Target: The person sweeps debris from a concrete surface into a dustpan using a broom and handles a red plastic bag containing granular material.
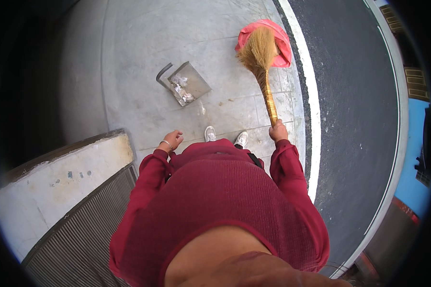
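My right hand (278, 131) is closed round the lower end of a grass broom (268, 93) with a gold-wrapped handle. The broom points away from me, its tan bristles fanned out over a pinkish-red plastic bag (283, 42), hiding part of it. Whether bristles and bag touch, I cannot tell. At my left side, my left hand (173, 139) hangs with loosely bent fingers and holds nothing; a bracelet circles its wrist. Ahead of it on the pavement lies a grey dustpan (196, 82) with a dark curved handle, containing crumpled whitish litter (181, 86).
I stand on grey pavement (143, 43) in white shoes (242, 138). Right of me, a white line (313, 105) borders a dark road (354, 95). To my left are a low, worn whitish wall (67, 167) and a ribbed grey shutter (91, 225).
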`<state>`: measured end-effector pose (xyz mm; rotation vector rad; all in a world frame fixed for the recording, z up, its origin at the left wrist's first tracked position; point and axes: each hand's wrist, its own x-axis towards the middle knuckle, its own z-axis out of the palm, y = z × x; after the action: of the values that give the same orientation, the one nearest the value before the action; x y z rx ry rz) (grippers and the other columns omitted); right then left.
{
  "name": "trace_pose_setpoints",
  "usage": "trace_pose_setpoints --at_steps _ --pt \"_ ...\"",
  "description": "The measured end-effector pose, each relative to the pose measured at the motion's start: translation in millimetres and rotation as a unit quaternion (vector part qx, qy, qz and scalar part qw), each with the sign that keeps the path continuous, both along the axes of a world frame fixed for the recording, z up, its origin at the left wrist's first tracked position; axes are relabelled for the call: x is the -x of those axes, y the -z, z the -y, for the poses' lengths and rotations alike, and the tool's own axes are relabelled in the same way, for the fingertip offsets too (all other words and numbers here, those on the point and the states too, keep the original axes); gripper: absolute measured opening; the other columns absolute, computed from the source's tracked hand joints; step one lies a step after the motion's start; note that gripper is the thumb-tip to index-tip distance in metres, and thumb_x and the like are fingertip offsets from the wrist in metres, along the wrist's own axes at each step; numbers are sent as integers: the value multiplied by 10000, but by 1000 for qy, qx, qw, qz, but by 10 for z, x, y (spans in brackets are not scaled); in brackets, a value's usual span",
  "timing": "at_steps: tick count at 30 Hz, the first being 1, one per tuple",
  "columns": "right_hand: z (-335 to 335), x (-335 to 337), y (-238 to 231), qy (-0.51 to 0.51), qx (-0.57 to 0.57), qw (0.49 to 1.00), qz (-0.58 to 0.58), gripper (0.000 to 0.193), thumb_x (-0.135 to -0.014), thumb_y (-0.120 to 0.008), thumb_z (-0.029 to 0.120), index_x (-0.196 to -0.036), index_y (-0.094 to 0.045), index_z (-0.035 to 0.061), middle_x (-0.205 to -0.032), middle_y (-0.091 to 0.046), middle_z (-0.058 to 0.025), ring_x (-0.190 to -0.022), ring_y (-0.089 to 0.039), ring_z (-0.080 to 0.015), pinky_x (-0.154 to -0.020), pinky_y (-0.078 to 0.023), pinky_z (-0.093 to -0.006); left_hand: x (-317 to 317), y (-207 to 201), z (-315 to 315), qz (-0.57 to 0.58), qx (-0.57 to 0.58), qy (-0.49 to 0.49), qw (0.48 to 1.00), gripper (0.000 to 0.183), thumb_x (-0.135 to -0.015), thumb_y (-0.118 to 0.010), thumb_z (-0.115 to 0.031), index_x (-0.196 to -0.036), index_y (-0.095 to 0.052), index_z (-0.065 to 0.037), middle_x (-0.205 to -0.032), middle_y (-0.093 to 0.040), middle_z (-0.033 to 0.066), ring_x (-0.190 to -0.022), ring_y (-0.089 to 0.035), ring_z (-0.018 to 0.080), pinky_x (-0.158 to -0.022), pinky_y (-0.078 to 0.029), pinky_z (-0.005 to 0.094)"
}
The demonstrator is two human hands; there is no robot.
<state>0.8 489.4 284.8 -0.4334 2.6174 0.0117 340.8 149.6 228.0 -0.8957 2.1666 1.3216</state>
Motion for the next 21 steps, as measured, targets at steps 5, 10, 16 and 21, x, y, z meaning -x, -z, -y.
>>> trace_pose_setpoints --at_steps 5,10,16,21 --pt "-929 -564 -159 30 86 995 28 341 -689 -608 200 -877 -464 -44 -751 -562 -311 -757 -559 -452 -682 -459 -479 -42 51 -88 55 -11 30 998 338 -813 -550 -253 -1086 -537 -55 -966 -613 153 -873 -596 274 -771 -466 339" --pt "-1426 -763 -315 194 137 960 147 345 -704 -638 195 -875 -468 -51 -655 -573 -179 -506 -583 -267 -474 -478 -373 144 84 -157 76 -39 51 995 349 -809 -557 -254 -1095 -538 -56 -988 -611 157 -895 -593 277 -789 -462 340" --pt "-1333 -657 -792 476 350 756 282 186 -774 -580 130 -846 -468 -1 -608 -520 -58 -438 -499 -146 -395 -449 -287 469 49 -135 44 1 96 994 320 -822 -544 -241 -1085 -549 -59 -967 -616 160 -883 -597 266 -783 -465 337" --pt "-1681 -708 -569 536 335 724 276 106 -760 -545 55 -792 -455 8 -543 -492 -58 -399 -471 -149 -387 -443 -287 654 -17 -234 45 9 114 992 321 -813 -561 -247 -1077 -554 -65 -985 -615 163 -914 -591 282 -806 -459 340"
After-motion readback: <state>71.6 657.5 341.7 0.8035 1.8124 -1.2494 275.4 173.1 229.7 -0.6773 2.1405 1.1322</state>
